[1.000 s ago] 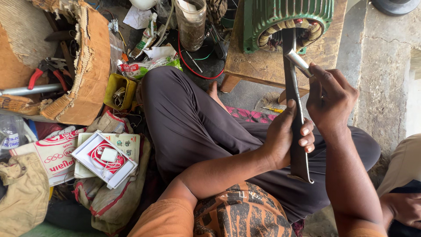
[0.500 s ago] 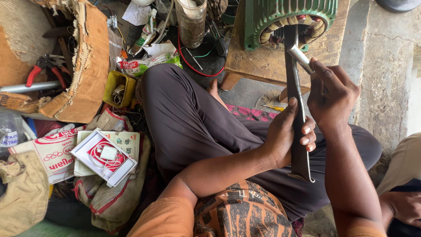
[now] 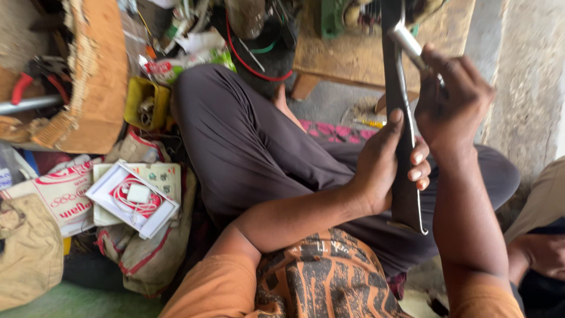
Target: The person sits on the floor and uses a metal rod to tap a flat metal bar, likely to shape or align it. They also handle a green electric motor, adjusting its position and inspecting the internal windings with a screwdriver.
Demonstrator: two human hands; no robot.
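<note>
My left hand [image 3: 385,162] grips the lower part of a long dark metal bar [image 3: 397,103] that stands nearly upright in front of my crossed legs. My right hand [image 3: 453,100] is closed on a short silvery metal rod [image 3: 409,44] whose tip rests against the bar near its upper end. The bar's top reaches a green motor housing [image 3: 338,17] on a wooden board [image 3: 347,56]. The bar's bottom end [image 3: 412,221] sits just over my thigh.
A torn cardboard box [image 3: 88,76] with red-handled pliers [image 3: 23,85] is at the left. A white open box with a red cable [image 3: 132,197] lies on sacks. A yellow tub [image 3: 144,103], wires and wrappers crowd the top. Another person's arm [image 3: 538,250] shows at the right edge.
The view has moved closer and shifted down, so the motor is now cut off at the top. Both hands keep their hold on the bar and the rod.
</note>
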